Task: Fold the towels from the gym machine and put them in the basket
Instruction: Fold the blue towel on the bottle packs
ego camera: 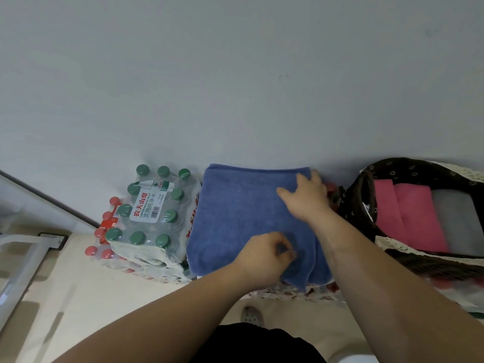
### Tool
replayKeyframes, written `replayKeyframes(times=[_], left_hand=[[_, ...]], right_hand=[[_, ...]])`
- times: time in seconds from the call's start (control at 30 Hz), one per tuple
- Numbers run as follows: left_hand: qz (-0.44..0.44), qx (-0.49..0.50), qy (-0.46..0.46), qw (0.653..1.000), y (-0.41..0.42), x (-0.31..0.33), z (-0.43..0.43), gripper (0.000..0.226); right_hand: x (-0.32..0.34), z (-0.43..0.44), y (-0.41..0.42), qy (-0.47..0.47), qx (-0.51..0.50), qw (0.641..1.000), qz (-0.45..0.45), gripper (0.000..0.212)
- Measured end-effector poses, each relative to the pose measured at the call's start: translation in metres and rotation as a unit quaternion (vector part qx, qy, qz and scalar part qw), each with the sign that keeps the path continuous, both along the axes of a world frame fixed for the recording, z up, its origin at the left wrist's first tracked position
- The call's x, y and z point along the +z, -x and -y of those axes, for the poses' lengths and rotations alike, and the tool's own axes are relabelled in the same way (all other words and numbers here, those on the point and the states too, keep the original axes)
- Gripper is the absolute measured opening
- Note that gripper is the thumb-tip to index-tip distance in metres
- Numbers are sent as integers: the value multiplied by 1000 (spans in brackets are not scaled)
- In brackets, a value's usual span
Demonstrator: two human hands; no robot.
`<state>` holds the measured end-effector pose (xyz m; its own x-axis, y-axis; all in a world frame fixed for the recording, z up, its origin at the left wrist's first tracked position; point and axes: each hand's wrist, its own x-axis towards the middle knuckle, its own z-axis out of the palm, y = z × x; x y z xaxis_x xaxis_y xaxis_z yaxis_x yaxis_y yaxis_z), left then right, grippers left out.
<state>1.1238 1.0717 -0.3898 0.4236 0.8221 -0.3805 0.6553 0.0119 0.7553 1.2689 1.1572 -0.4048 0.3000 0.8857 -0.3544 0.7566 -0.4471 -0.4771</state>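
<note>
A blue towel (235,213) lies partly folded on a pack of bottles against the wall. My left hand (264,255) pinches a fold of it near the front right corner, fingers curled into the cloth. My right hand (306,197) lies flat on the towel's far right part, fingers spread, fingertips at the back edge. To the right stands a dark wicker basket (358,205) with a flowered lining. Inside it are folded pink towels (408,216) and a grey towel (455,221).
A shrink-wrapped pack of green-capped water bottles (149,213) sits left of the towel, on top of red-capped packs (104,231). A white frame (23,258) stands at the far left on the beige floor. The grey wall runs right behind everything.
</note>
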Motion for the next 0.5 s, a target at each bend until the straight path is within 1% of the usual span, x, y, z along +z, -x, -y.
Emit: replayKeyframes(times=[0.03,0.1,0.2,0.27,0.3,0.37,0.43,0.5], left_hand=[[5,27,-22,999,11,-5,0,16],[-2,97,-62,993,39,-12,-1,7],[-53,220,-108,968,86,-19,-1,7],[-90,284,-118,947,113,-24,1,8],[-104,309,-114,938,123,-26,3,9],[-120,349,-85,925,137,-30,8,20],[-129,358,-50,923,144,-37,12,29],[-132,347,-19,928,146,-43,15,26]], right_hand=[[-1,3,6,3,19,999,26,78],[-3,7,20,-15,55,997,46,77],[-6,9,50,-34,139,988,51,72],[-5,5,73,-36,190,980,42,68],[-4,3,84,-42,213,976,32,66],[-3,-4,106,-43,255,966,21,62],[-2,-11,127,-44,289,956,29,60],[-2,-21,146,-33,316,947,57,60]])
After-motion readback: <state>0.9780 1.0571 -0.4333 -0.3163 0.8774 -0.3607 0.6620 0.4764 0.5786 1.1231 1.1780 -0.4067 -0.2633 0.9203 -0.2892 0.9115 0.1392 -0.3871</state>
